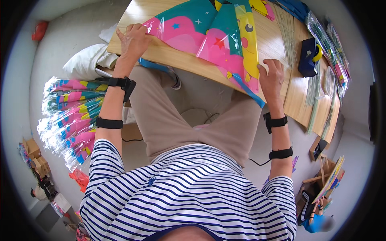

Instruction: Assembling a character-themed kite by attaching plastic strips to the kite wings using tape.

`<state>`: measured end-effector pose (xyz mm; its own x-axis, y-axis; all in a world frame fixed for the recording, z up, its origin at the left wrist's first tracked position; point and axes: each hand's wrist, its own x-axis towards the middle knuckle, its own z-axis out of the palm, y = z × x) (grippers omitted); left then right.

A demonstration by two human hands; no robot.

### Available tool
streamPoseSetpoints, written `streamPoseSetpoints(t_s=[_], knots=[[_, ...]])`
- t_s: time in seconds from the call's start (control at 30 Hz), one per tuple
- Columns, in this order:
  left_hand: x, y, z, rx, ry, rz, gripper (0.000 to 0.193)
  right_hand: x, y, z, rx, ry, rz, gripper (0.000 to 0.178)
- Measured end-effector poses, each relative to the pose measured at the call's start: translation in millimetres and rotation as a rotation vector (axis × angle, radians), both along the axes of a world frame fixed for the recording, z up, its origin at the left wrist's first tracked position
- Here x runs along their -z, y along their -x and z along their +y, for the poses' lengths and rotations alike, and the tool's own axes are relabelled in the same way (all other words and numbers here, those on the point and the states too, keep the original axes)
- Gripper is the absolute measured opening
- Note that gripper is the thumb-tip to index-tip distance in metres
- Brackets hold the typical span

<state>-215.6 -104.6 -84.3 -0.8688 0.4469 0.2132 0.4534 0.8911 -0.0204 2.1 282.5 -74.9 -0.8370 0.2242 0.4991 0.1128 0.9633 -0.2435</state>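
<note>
A kite-like sheet of thin shiny film (219, 42), printed teal, pink and yellow, lies partly folded on the wooden table. My left hand (134, 40) is at its pointed left corner, thumb side against the film with the other fingers bent over the tabletop. Along the yellow right edge, the thumb and curled fingers of my right hand (272, 78) close on the film; the exact contact is partly hidden. A blue strip (247, 90) hangs from the sheet past the table's front edge.
On the wooden table (183, 56), thin rods (283, 30), a dark blue tape dispenser (309, 58) and packed film bundles (329, 50) lie to the right. A pile of folded colourful film sheets (74, 116) is at my left. Another person (319, 223) appears at lower right.
</note>
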Motion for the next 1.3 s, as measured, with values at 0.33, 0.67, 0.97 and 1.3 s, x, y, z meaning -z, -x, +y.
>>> streamPoseSetpoints(t_s=[0.33, 0.67, 0.97, 1.3], knots=[[26, -53, 95, 0.219, -0.273, -0.105, 0.041, 11, 26, -77, -0.015, 0.054, -0.400, 0.027], [18, -59, 92, 0.140, -0.233, -0.191, 0.049, 11, 43, -70, 0.173, 0.178, -0.325, 0.039], [15, -56, 99, 0.111, -0.227, -0.227, 0.051, 33, 81, -52, 0.370, 0.416, -0.319, 0.035], [18, -11, 79, 0.122, -0.146, -0.139, 0.047, -35, 28, 93, 0.571, -0.152, -0.208, 0.010]])
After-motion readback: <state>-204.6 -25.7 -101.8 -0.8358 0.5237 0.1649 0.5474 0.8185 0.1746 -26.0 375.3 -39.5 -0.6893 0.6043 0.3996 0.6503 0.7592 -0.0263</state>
